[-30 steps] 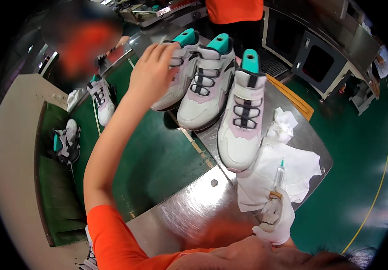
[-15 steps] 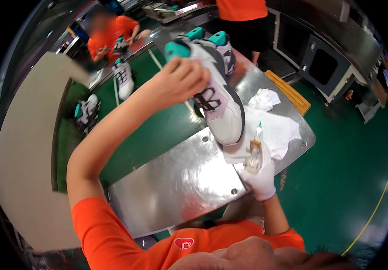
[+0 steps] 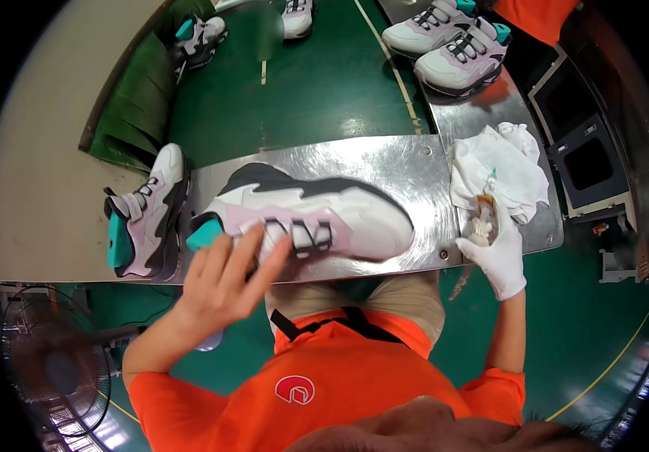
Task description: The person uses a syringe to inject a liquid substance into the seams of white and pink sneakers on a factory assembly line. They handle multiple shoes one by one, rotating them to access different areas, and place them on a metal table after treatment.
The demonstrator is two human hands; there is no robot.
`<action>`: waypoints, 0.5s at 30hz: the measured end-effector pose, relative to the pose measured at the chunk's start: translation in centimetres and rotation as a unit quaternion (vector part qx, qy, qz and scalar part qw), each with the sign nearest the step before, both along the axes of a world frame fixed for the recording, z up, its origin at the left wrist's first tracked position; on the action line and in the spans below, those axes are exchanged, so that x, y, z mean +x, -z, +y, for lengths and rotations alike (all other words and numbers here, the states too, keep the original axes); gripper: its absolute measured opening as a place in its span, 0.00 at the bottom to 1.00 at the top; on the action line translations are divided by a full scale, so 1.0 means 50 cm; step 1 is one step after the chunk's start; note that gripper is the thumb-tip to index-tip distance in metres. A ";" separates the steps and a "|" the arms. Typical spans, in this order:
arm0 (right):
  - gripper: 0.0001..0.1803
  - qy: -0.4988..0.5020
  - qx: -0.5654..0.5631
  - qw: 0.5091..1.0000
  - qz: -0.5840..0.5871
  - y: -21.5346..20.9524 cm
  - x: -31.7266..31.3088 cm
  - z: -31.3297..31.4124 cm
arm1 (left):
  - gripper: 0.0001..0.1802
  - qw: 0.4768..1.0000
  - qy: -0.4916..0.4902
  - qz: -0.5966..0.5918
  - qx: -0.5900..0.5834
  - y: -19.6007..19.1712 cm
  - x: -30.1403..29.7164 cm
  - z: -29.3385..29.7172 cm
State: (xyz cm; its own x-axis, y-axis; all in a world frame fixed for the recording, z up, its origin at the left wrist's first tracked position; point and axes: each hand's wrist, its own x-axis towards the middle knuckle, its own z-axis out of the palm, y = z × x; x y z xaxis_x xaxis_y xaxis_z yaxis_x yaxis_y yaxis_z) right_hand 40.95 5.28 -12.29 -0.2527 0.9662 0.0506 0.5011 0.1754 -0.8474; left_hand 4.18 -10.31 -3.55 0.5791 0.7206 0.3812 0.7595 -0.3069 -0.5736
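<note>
A white, lilac and black sneaker (image 3: pixel 373 222), with a teal insert in its heel opening, lies over the metal plate in front of me, toe to the right. My left hand (image 3: pixel 223 279) is bare, its slightly blurred thumb and fingers closed about the sneaker's tongue beside the black laces. On the right, my gloved right hand (image 3: pixel 499 252) grips a small clear applicator bottle (image 3: pixel 484 215) with a brown band and a thin green tip. The glove hides the lower part of the bottle. Behind that tip lies a crumpled white cloth (image 3: pixel 516 173).
At the left edge of the metal plate (image 3: pixel 385 154) stands another sneaker (image 3: pixel 151 215). Beyond is a green belt (image 3: pixel 302 113) with more shoes, and a pair of sneakers (image 3: pixel 464 60) sits far right. A fan (image 3: pixel 57 365) stands low left; a cabinet (image 3: pixel 592 158) is at right.
The sneaker has come down and toward me, turning from upright to sideways over the plate with my left hand on it. The bottle stays in my right hand. The view has shifted.
</note>
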 end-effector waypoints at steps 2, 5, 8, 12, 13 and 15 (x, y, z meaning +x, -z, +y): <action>0.45 -0.019 -0.049 0.997 -0.050 -0.045 -0.007 -0.028 | 0.23 0.998 0.006 -0.061 0.006 0.024 0.003 -0.037; 0.48 -0.060 -0.221 0.950 0.212 -0.089 0.013 -0.081 | 0.16 0.986 0.018 -0.163 0.000 0.061 -0.004 -0.058; 0.55 -0.109 -0.229 0.895 0.366 -0.106 -0.006 -0.107 | 0.12 0.976 0.051 -0.211 -0.001 0.079 -0.021 -0.060; 0.54 -0.160 -0.221 0.875 0.401 -0.113 -0.044 -0.120 | 0.13 0.955 0.090 -0.278 -0.047 0.084 -0.036 -0.050; 0.52 -0.143 -0.231 0.880 0.390 -0.114 -0.051 -0.123 | 0.13 0.948 0.096 -0.294 -0.072 0.081 -0.038 -0.049; 0.50 -0.154 -0.244 0.871 0.397 -0.114 -0.061 -0.116 | 0.15 0.936 0.105 -0.321 -0.099 0.085 -0.039 -0.046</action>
